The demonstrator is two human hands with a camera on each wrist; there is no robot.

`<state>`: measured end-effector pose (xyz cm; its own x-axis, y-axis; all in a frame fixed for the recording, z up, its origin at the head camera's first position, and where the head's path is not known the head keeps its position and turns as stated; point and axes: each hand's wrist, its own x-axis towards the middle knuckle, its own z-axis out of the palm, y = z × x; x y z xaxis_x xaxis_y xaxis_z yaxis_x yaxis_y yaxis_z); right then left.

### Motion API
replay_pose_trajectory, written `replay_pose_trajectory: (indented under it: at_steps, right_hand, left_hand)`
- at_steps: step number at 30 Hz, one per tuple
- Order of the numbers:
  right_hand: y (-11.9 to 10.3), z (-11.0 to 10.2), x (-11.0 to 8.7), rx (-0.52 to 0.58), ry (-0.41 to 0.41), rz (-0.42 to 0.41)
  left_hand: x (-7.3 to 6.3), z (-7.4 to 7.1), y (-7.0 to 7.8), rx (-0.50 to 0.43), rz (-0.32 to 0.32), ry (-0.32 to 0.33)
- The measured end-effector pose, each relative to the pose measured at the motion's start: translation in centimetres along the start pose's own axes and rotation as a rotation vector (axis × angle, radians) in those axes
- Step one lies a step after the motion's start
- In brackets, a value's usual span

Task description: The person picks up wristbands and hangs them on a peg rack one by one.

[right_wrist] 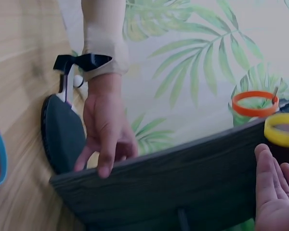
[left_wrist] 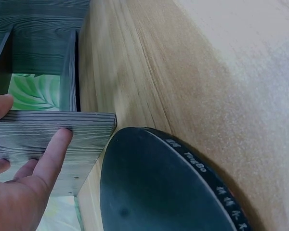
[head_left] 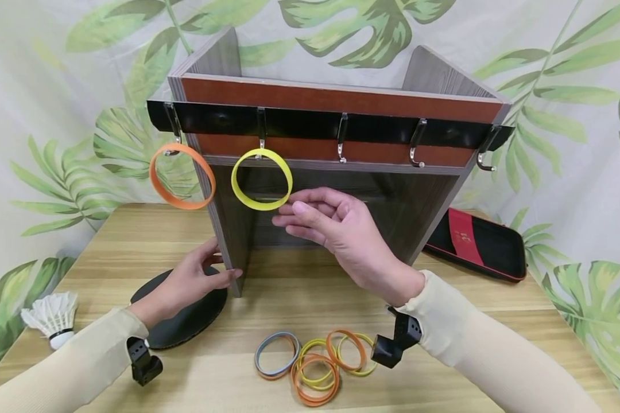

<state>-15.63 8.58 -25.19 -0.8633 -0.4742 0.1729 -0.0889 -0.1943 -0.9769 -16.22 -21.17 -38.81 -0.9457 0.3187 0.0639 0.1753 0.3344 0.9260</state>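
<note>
My right hand (head_left: 351, 235) is raised in front of the wooden rack, fingers loosely extended. Its fingertips are right at the lower edge of a yellow silicone wristband (head_left: 260, 206), which hangs from the second hook (head_left: 260, 123) from the left. On the leftmost hook hangs an orange wristband (head_left: 182, 205). Low on the rack's left side panel (head_left: 240, 229), my left hand (head_left: 186, 284) grips the front edge, thumb at the edge and fingers round the outer face. In the right wrist view the yellow wristband (right_wrist: 279, 137) is just above the right fingertips.
Several orange, yellow and blue wristbands (head_left: 315, 402) lie in front of the rack. A black table tennis paddle (head_left: 186, 321) lies under the left forearm, beside a shuttlecock (head_left: 51, 315). At right is a black and red case (head_left: 496, 246). The three right-hand hooks (head_left: 417, 143) hold no wristbands.
</note>
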Motion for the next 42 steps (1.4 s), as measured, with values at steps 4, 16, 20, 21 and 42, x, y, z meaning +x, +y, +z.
replay_pose_trajectory:
  at_steps: [4,16,20,21,42]
  right_hand:
    - [0.8,-1.2,-0.3,-0.043,-0.023,0.072]
    - [7.8,-7.2,-2.6,-0.532,-0.338,0.219]
    - [9.7,-8.9,-3.4,-0.666,-0.481,0.222]
    - [9.9,-9.3,-3.5,-0.688,-0.514,0.233]
    - [12.4,-10.9,-4.4,-0.628,-0.72,0.379]
  left_hand:
    - [0.1,0.0,0.0,0.001,0.001,0.0]
    - [0.1,-0.1,0.1,0.013,-0.003,-0.001]
    - [0.1,-0.1,0.0,0.021,-0.006,0.002]
    - [0.0,-0.1,0.0,0.024,-0.005,0.005]
    - [0.1,0.0,0.1,0.029,-0.011,0.01]
